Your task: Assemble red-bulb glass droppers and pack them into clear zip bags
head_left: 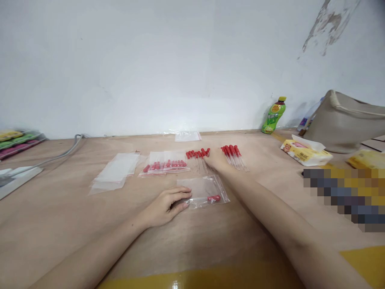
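Note:
My left hand [167, 205] rests on the wooden table [60, 224] with its fingers curled on the left edge of a clear zip bag [202, 188] that has a red-bulbed dropper [213, 198] inside. My right hand [217, 159] reaches further back and touches a row of loose red-bulbed glass droppers [197, 157]; its fingers are hidden behind the back of the hand. A second row of droppers [234, 155] lies just to its right. Filled bags of droppers [165, 165] lie to the left of the rows.
A stack of empty clear bags [116, 171] lies at the left, one more bag [187, 136] by the wall. A green bottle [273, 115], tissue pack [303, 150] and beige bag [345, 120] stand at the right. A grey cable [64, 150] runs at the left.

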A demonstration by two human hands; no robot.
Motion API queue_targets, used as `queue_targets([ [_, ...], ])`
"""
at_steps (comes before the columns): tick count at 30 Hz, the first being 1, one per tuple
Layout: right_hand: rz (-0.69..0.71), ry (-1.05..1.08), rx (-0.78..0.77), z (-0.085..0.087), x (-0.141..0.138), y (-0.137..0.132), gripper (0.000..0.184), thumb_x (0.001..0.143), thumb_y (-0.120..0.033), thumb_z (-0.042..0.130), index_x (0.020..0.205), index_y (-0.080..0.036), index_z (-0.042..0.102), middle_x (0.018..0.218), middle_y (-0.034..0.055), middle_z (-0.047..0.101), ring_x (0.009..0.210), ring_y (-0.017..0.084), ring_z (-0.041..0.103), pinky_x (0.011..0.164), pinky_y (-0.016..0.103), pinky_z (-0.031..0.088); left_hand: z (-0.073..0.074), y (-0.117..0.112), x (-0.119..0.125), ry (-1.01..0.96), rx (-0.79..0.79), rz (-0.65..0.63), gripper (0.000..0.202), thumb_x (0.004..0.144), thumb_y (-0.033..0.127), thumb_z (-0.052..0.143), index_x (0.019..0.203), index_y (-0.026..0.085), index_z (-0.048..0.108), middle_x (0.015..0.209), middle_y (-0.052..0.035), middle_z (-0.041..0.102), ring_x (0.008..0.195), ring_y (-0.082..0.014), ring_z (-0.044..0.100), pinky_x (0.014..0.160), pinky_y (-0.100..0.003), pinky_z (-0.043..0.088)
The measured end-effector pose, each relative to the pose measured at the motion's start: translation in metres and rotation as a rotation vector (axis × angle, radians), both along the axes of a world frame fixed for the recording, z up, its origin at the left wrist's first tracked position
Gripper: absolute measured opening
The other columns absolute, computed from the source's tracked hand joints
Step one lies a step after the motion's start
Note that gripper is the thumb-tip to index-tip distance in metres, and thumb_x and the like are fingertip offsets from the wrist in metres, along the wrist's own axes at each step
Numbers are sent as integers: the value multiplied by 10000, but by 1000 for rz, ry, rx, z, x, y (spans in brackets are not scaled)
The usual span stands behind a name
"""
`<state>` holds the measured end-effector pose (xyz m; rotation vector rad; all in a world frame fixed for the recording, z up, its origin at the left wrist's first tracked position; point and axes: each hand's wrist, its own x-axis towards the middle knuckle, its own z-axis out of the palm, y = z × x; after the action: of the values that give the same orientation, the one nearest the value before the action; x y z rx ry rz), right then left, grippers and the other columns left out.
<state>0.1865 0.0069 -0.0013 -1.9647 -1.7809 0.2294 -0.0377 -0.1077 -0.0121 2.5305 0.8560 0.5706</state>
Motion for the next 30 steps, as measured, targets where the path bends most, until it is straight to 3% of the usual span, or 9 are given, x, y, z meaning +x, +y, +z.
queue_targets([
  [3, -25, 19, -31, 0, -6, 7, 195, 677, -211, 568, 847, -141, 631, 918, 167, 629, 842, 272, 596, 632, 310, 428, 0, 0, 0, 14, 4, -1, 316, 867, 283, 441, 1161, 225, 541, 1220, -54, 531, 1122, -187, 488, 956, -365, 405],
  [7, 0, 61, -32, 7, -7, 9, 155, 689, -194, 548, 801, -115, 622, 896, 187, 630, 828, 286, 597, 635, 321, 427, 0, -1, 0, 1, 8, -6, 314, 865, 278, 444, 1159, 225, 542, 1213, -54, 537, 1115, -191, 494, 950, -366, 411],
  [11, 91, 129, 33, 17, 12, -4, 186, 784, -250, 443, 737, -132, 579, 787, 121, 643, 781, 212, 597, 666, 278, 425, 2, -1, 0, 2, -2, -2, 310, 863, 273, 449, 1154, 229, 546, 1209, -48, 541, 1111, -186, 499, 950, -351, 413],
  [13, 129, 221, 94, 16, 28, -16, 200, 813, -293, 404, 811, -147, 540, 786, 79, 634, 768, 163, 591, 671, 249, 429, 2, -1, 0, 13, -3, 1, 311, 864, 272, 448, 1156, 226, 545, 1210, -47, 539, 1114, -181, 496, 955, -344, 409],
  [15, 212, 503, 224, 10, 47, -32, 205, 785, -322, 455, 884, -146, 488, 760, 54, 605, 721, 138, 582, 644, 243, 439, 2, -1, 1, 25, 0, 2, 312, 865, 270, 445, 1157, 221, 543, 1213, -49, 537, 1119, -178, 492, 959, -342, 405],
  [19, 284, 840, 256, -9, 71, -72, 621, 695, -359, 577, 1194, -192, 246, 649, -64, 487, 466, 85, 486, 449, 213, 409, 1, 1, 1, 36, 12, -6, 319, 868, 278, 437, 1168, 224, 532, 1221, -51, 532, 1134, -187, 479, 958, -360, 404],
  [23, 190, 1015, 181, -22, 74, -97, 866, 644, -319, 631, 1287, -256, 55, 703, -66, 487, 452, 89, 511, 424, 226, 442, 0, 2, 1, 55, 13, -15, 341, 873, 287, 429, 1205, 242, 494, 1241, -35, 518, 1151, -181, 463, 971, -361, 391],
  [26, 144, 1112, 174, -28, 70, -100, 833, 636, -329, 646, 1255, -252, 94, 712, -57, 505, 516, 112, 565, 508, 269, 503, 0, 2, 0, 65, 2, -13, 363, 871, 294, 434, 1231, 257, 463, 1248, -29, 512, 1149, -179, 466, 972, -360, 388],
  [30, 182, 1243, 82, -34, 64, -98, 586, 691, -405, 591, 1123, -256, 224, 699, -46, 535, 593, 136, 611, 618, 319, 523, -1, 3, 0, 47, -11, -6, 402, 862, 300, 450, 1260, 258, 423, 1257, -42, 503, 1147, -189, 467, 962, -375, 392],
])
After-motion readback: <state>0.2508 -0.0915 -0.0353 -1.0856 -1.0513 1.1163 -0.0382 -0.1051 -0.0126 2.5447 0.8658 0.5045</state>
